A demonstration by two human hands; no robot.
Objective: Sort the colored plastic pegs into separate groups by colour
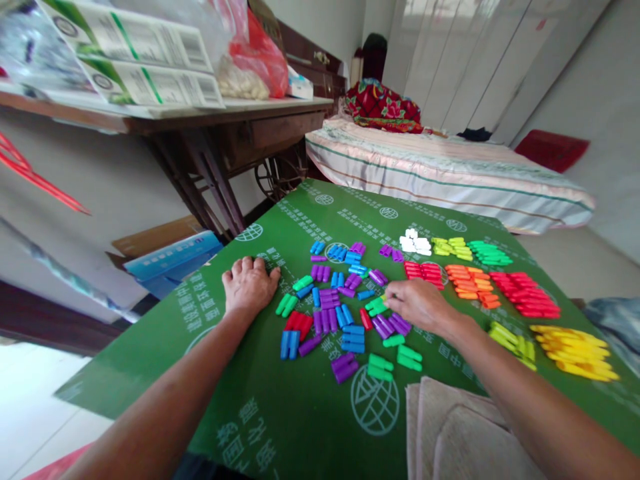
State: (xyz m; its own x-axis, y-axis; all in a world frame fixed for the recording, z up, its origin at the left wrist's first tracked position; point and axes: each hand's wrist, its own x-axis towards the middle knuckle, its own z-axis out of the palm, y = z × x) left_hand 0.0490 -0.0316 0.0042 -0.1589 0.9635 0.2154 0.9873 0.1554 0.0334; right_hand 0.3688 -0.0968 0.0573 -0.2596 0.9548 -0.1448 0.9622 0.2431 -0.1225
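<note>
My left hand [249, 285] rests on the green board [280, 413], fingers curled under, left of a mixed heap of small plastic pieces. My right hand [419, 304] lies over the heap's right side, fingertips pinching at a green piece [376, 306] beside purple pieces [391, 325]. Blue pieces [353, 337], red pieces [299, 323] and more purple ones lie between the two hands. Whether the right fingers grip the green piece is unclear.
Sorted rows lie at the right: white [415, 243], lime [453, 248], green [489, 253], orange [467, 283], red [525, 293], yellow [575, 352]. A beige cloth [460, 433] covers the near corner. A wooden table [210, 127] stands left, a bed [440, 173] behind.
</note>
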